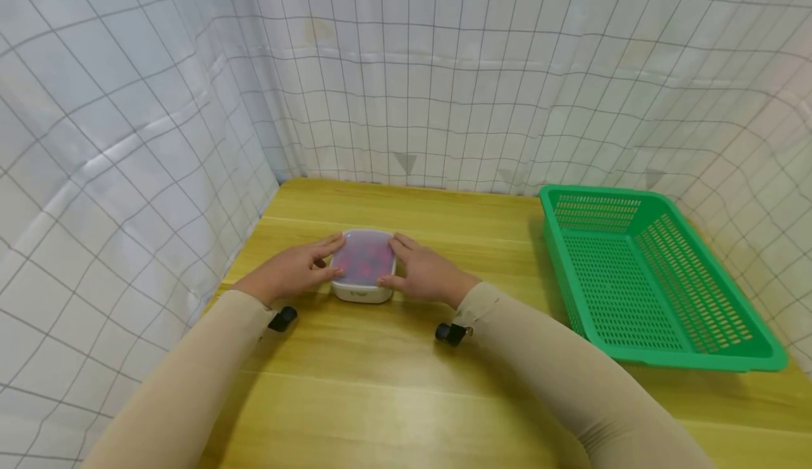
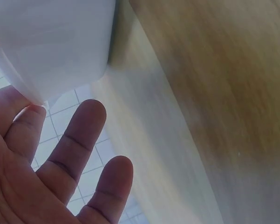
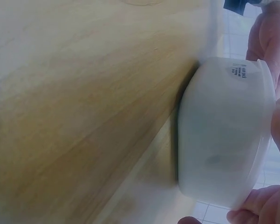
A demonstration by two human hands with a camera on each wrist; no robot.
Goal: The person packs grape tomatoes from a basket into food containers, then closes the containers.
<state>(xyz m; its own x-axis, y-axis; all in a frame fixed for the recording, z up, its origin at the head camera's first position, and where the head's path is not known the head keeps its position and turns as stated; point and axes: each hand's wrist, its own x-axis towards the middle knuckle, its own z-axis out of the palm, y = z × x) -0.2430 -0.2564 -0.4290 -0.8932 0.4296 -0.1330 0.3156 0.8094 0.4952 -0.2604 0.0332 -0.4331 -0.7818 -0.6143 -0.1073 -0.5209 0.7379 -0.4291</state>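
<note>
A white food container [image 1: 363, 293] with a translucent, purple-tinted lid [image 1: 366, 249] stands on the table left of centre; pink shapes show blurrily through the lid. My left hand [image 1: 293, 269] grips its left side, thumb near the front corner and fingertips at the back corner of the rim. On the opposite side, my right hand [image 1: 431, 271] holds the rim between thumb and fingers. The left wrist view shows two fingers touching the rim of the container [image 2: 56, 42], the other two apart from it. Small print marks the container's side [image 3: 223, 126] in the right wrist view.
A green perforated plastic basket [image 1: 574, 300] stands on the right of the wooden table [image 1: 355, 398], with nothing visible inside. White grid-patterned curtains [image 1: 431, 88] enclose the table at the back and both sides. A small black camera sits on each wrist.
</note>
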